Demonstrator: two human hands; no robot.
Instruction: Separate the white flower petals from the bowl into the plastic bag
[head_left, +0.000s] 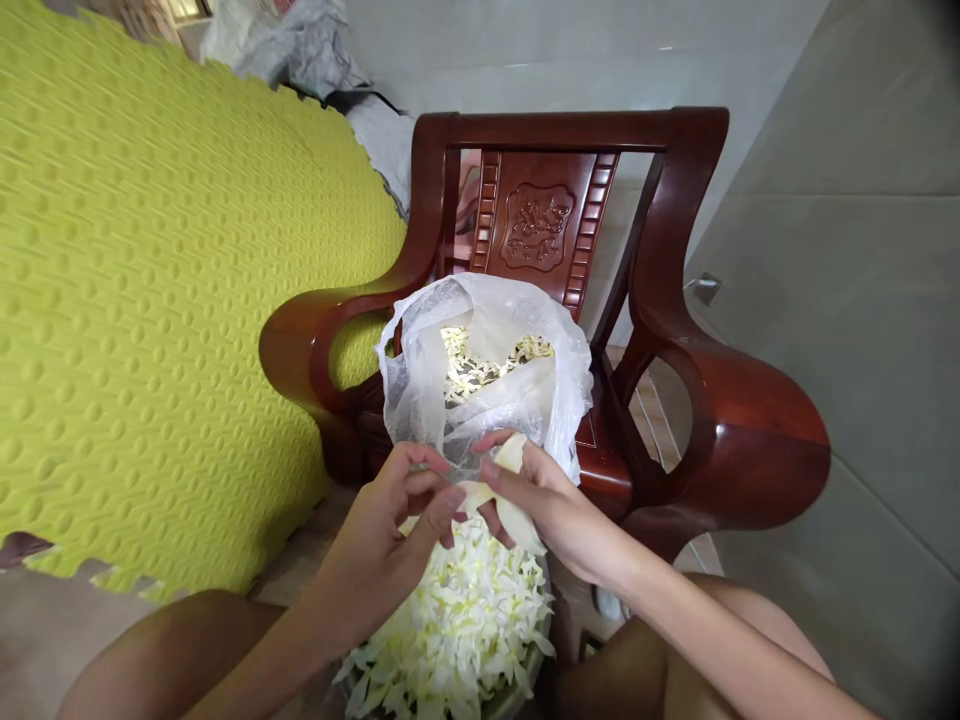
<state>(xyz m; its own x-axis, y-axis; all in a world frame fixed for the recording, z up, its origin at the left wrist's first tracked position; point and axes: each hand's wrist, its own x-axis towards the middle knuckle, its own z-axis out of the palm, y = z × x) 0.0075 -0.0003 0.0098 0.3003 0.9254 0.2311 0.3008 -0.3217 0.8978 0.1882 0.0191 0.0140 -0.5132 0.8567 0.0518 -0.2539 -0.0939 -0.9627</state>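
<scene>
Fingers of my right hand [540,490] are closed around a pale white flower [517,525] with long petals, one of which sticks up past the index finger. From the left, my left hand [405,520] meets it with curled fingers, the thumb tip at the end of a petal; the exact grip is partly hidden. Just below both hands a round basin [537,664] is heaped with white flowers [480,610], yellowish at their centres. Beyond the hands, an opened translucent plastic bag [566,350] holds small cream-coloured pieces [472,375].
The bag sits on a dark red wooden armchair [600,130] with a carved back and broad curved arms. A yellow foam mat [165,280] stands along the left. Grey tiled wall [847,330] closes the right side. My bare knees flank the basin.
</scene>
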